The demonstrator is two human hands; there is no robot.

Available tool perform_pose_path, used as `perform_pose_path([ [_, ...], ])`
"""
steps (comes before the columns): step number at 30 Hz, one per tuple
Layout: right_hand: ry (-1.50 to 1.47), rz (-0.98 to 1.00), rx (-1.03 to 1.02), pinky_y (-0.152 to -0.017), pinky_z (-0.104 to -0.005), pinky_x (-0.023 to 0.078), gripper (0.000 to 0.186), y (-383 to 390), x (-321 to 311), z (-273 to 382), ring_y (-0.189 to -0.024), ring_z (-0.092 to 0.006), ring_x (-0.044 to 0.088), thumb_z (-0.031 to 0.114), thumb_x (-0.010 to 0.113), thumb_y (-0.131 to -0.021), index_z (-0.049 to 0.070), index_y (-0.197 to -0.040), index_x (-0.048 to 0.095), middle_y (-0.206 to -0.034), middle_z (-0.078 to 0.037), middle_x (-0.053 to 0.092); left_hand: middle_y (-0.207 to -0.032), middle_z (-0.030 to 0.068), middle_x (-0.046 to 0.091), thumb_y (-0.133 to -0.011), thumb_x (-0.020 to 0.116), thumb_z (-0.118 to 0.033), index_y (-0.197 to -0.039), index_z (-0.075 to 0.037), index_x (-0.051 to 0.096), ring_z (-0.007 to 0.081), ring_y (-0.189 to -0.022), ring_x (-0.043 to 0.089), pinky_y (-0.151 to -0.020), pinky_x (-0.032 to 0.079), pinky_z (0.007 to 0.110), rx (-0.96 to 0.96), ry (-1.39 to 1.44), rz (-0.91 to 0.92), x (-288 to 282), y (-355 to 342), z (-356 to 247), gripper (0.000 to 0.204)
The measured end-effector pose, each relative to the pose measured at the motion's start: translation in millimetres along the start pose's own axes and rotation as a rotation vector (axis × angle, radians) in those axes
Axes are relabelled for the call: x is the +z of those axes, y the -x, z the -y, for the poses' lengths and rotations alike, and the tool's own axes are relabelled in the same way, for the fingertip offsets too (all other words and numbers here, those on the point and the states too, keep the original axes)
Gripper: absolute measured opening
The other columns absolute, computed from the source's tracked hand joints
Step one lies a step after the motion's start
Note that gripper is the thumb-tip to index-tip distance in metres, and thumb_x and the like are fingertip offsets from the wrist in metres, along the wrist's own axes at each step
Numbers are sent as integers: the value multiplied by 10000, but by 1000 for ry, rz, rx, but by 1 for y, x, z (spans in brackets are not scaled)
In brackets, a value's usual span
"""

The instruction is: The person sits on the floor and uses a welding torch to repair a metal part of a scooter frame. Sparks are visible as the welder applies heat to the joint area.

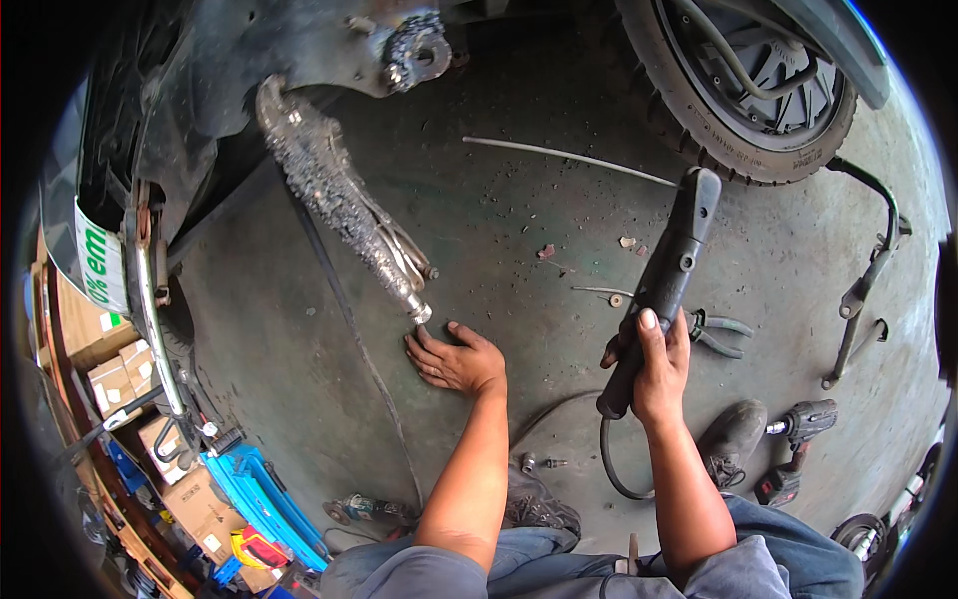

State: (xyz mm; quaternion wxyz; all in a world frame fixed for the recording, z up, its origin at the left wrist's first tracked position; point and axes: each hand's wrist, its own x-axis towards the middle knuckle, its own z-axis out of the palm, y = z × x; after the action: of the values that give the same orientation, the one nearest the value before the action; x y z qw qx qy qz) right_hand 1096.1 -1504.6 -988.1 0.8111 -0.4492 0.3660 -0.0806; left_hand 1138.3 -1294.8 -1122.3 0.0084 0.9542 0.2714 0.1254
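Note:
My right hand (659,371) is wrapped round the handle of a black welding electrode holder (677,255), tilted with its head up. A long thin welding rod (564,155) runs leftward from its head, apparently clamped there. A cable loops down from the handle's lower end. With fingers stretched, my left hand (461,361) is beside the lower tip of a metal stand leg (344,200); a fingertip is at or touching that tip. Crusty black grime covers the leg, which hangs from the vehicle body. Pliers (718,334) with dark green handles lie on the floor by my right hand.
A tyred wheel (758,90) stands at the upper right, near a bent metal bracket (866,285). A cordless impact wrench (798,429) lies beside my boot (731,441). An angle grinder (369,510), cables and sockets (541,462) lie nearby. Cardboard boxes (125,374) fill the left.

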Motion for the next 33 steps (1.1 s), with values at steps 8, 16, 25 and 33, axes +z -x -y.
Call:
perform_pose_path([
  [8,-11,-64,-83,-481,-288,481,411,13,3,-12,-517,-161,560,325,625,-957,5,-1123,428,-746,-85,561,-1519,178,360,-944,502,-332,-1401,-49,424,345,-1420,327,-1123,251,540,-32,33,73,-3,2,-7,544],
  [16,-244,89,1,-498,-259,461,364,-15,-9,12,-561,-127,564,201,719,-902,-10,-1085,486,-745,-77,603,-1519,178,370,-947,483,-343,-1398,-67,442,356,-1402,356,-1121,262,531,-51,16,66,-2,0,-9,530],
  [25,-128,137,-146,-526,-292,465,288,-16,-4,11,-587,-159,556,106,726,-870,26,-997,480,-730,-74,576,-1463,209,429,-958,487,-336,-1365,-36,478,389,-1333,429,-1063,349,515,31,-1,-10,-1,2,-9,507],
  [33,199,280,-452,-463,-294,445,398,-5,-1,-2,-524,-164,508,134,681,-915,-10,-1160,403,-744,-112,559,-1492,192,409,-951,488,-348,-1374,-51,473,385,-1341,421,-1073,328,529,-16,-15,30,-4,1,-9,516],
])
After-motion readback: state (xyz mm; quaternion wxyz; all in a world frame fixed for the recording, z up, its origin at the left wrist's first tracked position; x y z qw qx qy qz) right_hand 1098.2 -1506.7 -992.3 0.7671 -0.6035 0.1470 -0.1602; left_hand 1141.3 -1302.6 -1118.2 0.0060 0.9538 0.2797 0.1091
